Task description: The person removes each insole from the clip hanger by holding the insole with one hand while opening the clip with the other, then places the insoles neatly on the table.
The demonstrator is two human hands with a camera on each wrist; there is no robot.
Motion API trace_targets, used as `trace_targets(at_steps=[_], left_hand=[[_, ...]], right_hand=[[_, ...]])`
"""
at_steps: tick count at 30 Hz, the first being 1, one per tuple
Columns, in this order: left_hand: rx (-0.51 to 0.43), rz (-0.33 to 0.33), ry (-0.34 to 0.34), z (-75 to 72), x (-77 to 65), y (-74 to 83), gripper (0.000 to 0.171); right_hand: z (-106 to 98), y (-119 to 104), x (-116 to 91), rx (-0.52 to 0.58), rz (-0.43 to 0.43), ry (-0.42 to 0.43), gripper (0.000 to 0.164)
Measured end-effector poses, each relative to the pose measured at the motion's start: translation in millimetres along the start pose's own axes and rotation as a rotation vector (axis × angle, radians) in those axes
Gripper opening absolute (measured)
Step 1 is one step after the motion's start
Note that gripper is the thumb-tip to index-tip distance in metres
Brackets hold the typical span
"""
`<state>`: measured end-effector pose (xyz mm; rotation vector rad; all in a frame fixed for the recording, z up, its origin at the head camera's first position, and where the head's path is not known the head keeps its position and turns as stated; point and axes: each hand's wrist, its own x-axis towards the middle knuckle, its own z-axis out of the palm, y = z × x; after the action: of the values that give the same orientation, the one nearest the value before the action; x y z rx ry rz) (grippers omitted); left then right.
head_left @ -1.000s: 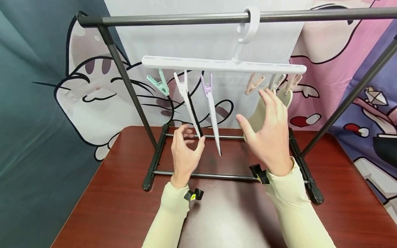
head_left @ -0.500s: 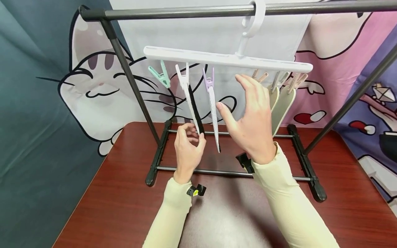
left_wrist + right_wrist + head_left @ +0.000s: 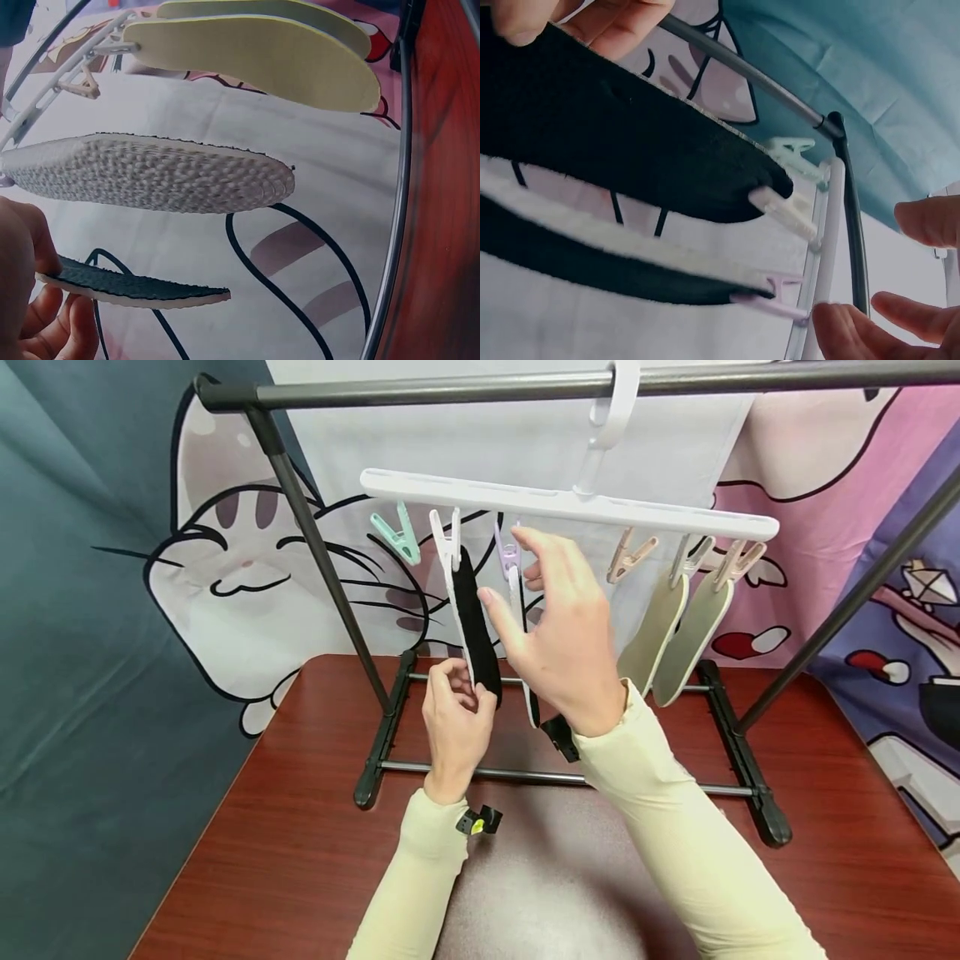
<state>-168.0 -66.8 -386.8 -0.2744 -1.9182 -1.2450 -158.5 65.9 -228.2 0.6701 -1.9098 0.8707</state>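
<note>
My left hand (image 3: 456, 722) pinches the lower end of a black-and-white insole (image 3: 478, 639), which a white clip (image 3: 447, 545) holds from the top. That insole's black face is turned toward my right side. A second insole (image 3: 150, 176), with a bumpy white face and dark edge, hangs beside it from a purple clip (image 3: 508, 556). In front of this one, partly covering it, my right hand (image 3: 566, 639) is raised with thumb and fingers spread and nothing held. Both clips hang from a white clip hanger (image 3: 480, 492).
Two beige insoles (image 3: 693, 639) hang at the hanger's right end. A mint clip (image 3: 399, 537) and a peach clip (image 3: 630, 556) hold nothing. The hanger's hook is over the bar (image 3: 435, 391) of a dark metal rack standing on a reddish wooden table (image 3: 285, 827).
My right hand has moved left, away from the beige insoles to the black-and-white pair. The insole in my left hand has turned, showing more of its black face.
</note>
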Motion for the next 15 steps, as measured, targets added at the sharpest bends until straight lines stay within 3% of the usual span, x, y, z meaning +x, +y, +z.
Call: trace_targets(at_steps=[6,15], left_hand=[[0.022,0.007,0.012,0.2,-0.8,-0.5,0.031],[0.028,0.015,0.026,1.2,-1.2,-0.7,0.030]], right_hand=[[10.2,-4.9,7.7,0.042,-0.014,-0.020,0.044],[18.4,-15.4,18.9,0.044,0.034,-0.086,0.044]])
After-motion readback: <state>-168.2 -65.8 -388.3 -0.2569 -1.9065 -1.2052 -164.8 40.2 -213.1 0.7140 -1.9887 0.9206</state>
